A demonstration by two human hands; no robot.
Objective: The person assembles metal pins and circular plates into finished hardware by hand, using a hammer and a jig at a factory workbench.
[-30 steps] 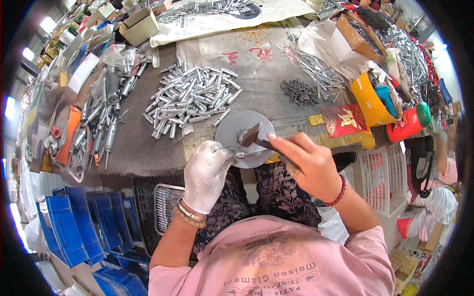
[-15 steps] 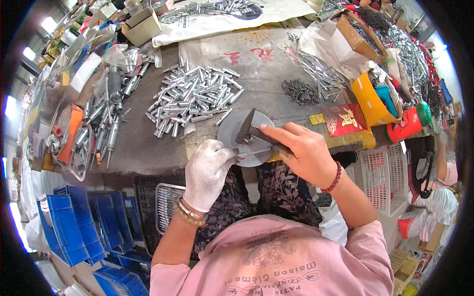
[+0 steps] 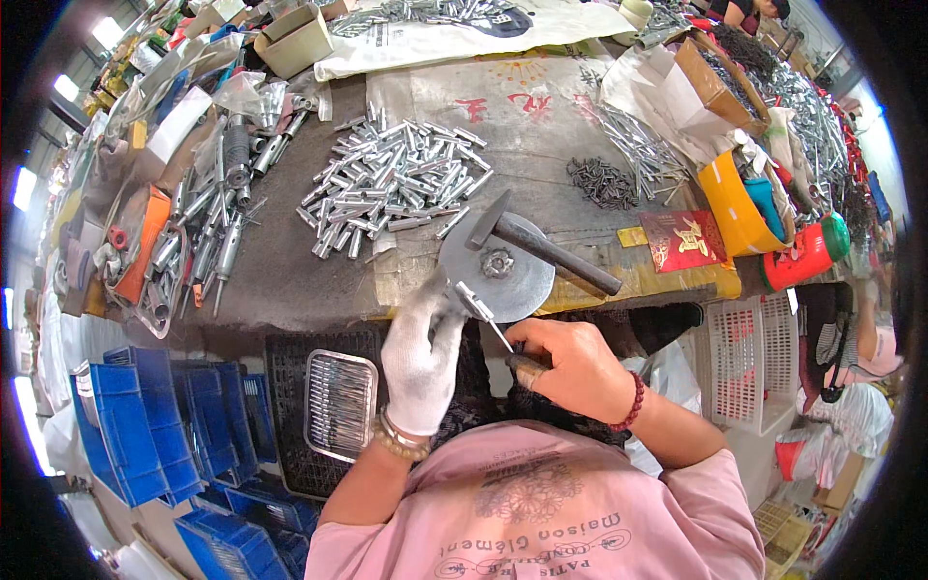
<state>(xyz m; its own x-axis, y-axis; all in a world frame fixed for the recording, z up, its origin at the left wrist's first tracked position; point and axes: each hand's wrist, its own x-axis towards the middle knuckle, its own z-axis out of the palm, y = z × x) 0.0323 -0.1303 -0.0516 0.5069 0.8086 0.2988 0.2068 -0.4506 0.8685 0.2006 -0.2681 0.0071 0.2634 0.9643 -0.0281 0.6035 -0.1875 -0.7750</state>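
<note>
My right hand pinches the thin shaft of a small metal rod with a silver sleeve, which slants across the near edge of a round grey metal disc. My left hand, in a white glove, is beside the sleeve's upper end; its thumb stands apart from the slightly blurred fingers, and it appears to grip nothing. A hammer lies across the disc, its head at the far left side and its handle pointing right. In the disc's middle sits a round metal knob.
Silver sleeves are heaped beyond the disc. Dark small parts, thin rods and a red packet lie to the right. Tools crowd the left. Below the table edge are a metal tray and blue bins.
My right hand has let go of the hammer, now lying on the disc, and has taken the rod's shaft. My left hand has moved slightly away from the disc's middle.
</note>
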